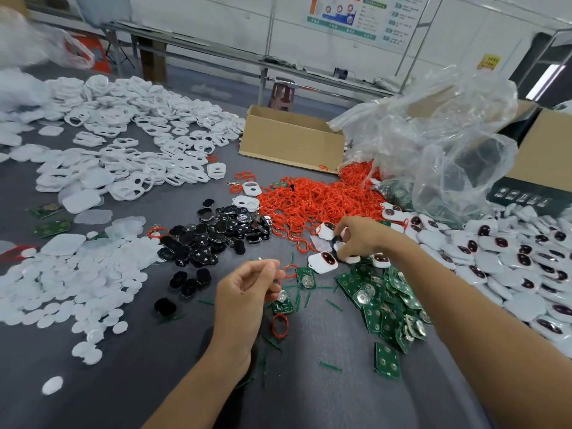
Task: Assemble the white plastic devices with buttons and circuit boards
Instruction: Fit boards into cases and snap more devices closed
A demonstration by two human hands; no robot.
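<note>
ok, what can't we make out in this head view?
Head view:
left hand: curled fingers hide whether it pinches anything.
right hand: own fingers cover what it touches in the white devices.
cardboard box: near wall hides contents.
wall poster: text too small, cut by top edge.
plastic bag, top left: blurred.

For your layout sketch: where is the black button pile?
Black button pile: head view, left of centre, between white discs and orange rings.

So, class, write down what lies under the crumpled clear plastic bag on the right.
Orange rings spill from under the clear plastic bag, and green circuit boards show through its edge. Its folds blur whatever lies deeper.
</note>
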